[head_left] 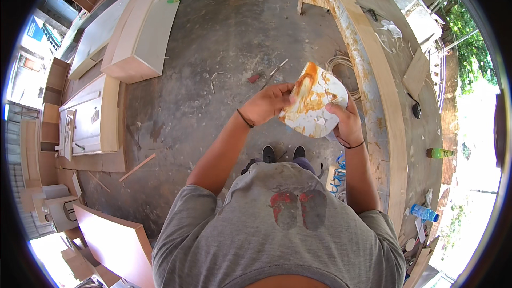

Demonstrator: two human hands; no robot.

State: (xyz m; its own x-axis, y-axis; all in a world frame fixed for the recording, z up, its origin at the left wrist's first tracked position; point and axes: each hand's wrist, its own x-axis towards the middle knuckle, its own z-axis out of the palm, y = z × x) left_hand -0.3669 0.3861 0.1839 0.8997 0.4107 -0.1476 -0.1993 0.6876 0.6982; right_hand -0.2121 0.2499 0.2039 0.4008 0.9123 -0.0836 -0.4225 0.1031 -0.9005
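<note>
A white board with a rounded right side is in front of me, smeared with orange-brown paste. My right hand grips its right edge, the thumb on top and the other fingers underneath. At the board's left edge is my left hand, its fingers bent and closed together. A pale yellowish streak or strip lies by those fingertips. Whether the left hand pinches the board's edge or a thin tool there, I cannot make out.
Along the right runs a long workbench with a paste-stained edge, a green bottle and a water bottle. A coiled hose is beside it. Pale cabinets stand left. A wood strip lies on the stained floor.
</note>
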